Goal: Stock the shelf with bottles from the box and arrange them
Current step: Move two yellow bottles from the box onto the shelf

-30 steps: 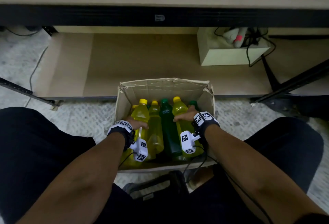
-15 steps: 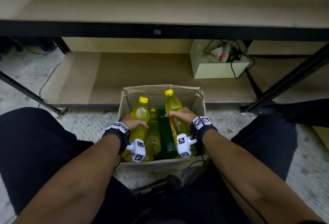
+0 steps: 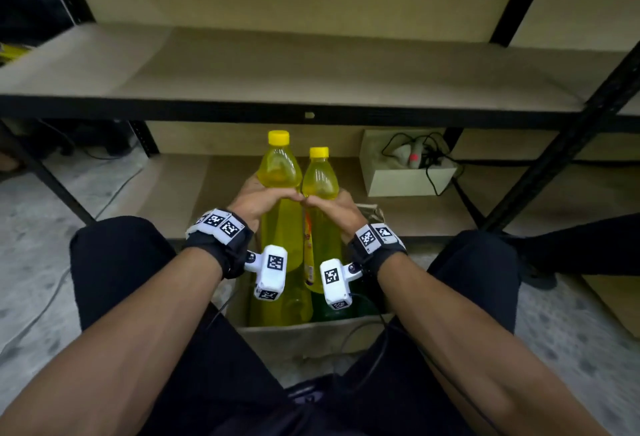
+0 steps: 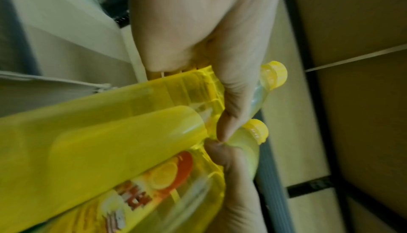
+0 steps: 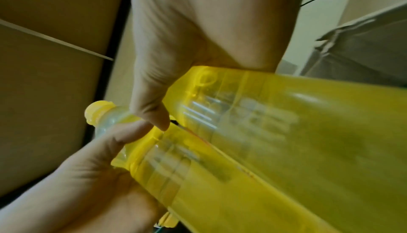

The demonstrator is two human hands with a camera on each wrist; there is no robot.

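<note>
Two yellow-capped bottles of yellow drink are held upright, side by side, above the cardboard box (image 3: 304,333). My left hand (image 3: 258,198) grips the left yellow bottle (image 3: 280,172) round its shoulder; the left wrist view shows its neck (image 4: 257,95) past my thumb. My right hand (image 3: 334,209) grips the right yellow bottle (image 3: 320,177), which carries a label (image 5: 253,115). The two hands touch at the knuckles. Below them the box still holds another yellow bottle (image 3: 287,304) and a dark green bottle (image 3: 360,309), partly hidden by the wrist cameras.
A bare middle shelf board (image 3: 311,68) runs across just beyond the bottle caps, with a black front rail (image 3: 207,112). On the lower shelf board (image 3: 173,186) a cream box with cables (image 3: 405,176) sits at the right. Black shelf uprights (image 3: 561,158) slant at the right.
Both hands have lifted their yellow bottles up out of the box and brought them together. The head view has tilted up, so the middle shelf now shows.
</note>
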